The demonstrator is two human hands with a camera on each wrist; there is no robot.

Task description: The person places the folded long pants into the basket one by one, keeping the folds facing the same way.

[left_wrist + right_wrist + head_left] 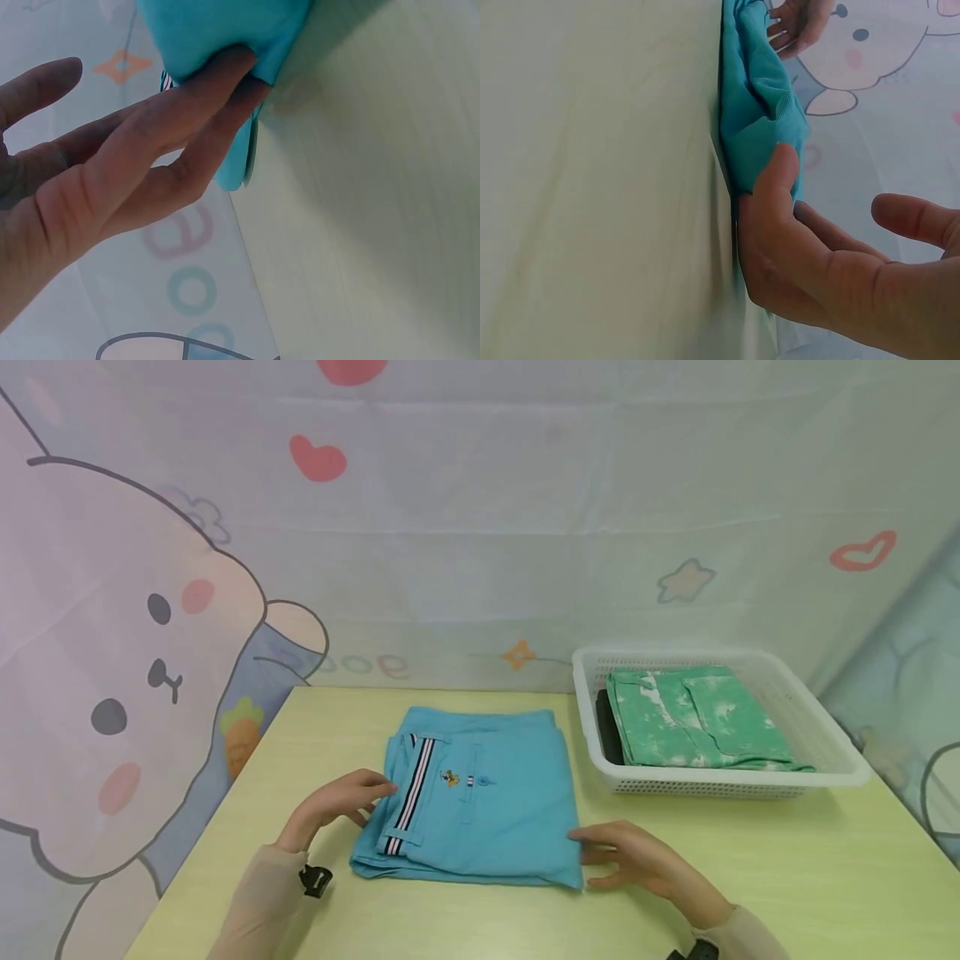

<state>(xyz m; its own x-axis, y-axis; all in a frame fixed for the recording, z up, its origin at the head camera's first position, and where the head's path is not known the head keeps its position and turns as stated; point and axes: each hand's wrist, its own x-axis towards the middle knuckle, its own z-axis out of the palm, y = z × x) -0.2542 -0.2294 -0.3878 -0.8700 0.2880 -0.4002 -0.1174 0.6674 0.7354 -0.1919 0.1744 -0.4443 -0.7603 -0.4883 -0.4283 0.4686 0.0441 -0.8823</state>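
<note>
Folded blue trousers (pixel 510 810) lie on the table, with a navy, white and pink striped waistband, a small embroidered figure and a button facing up. At their left side, my left hand (pixel 341 806) has its fingertips at the edge of the cloth. The left wrist view shows its fingers (pixel 172 120) extended against the blue folds, thumb apart. My right hand (pixel 626 860) touches the near right corner. Its fingers (pixel 780 202) bend slightly against the folded edge in the right wrist view, and the thumb stands away from the cloth.
A white plastic basket (pixel 828 727) stands at the back right of the pale yellow table (pixel 750 860). Inside are a folded green and white patterned garment (pixel 705 718) and something black (pixel 608 727) beside it. A printed curtain (pixel 480 527) hangs behind the table.
</note>
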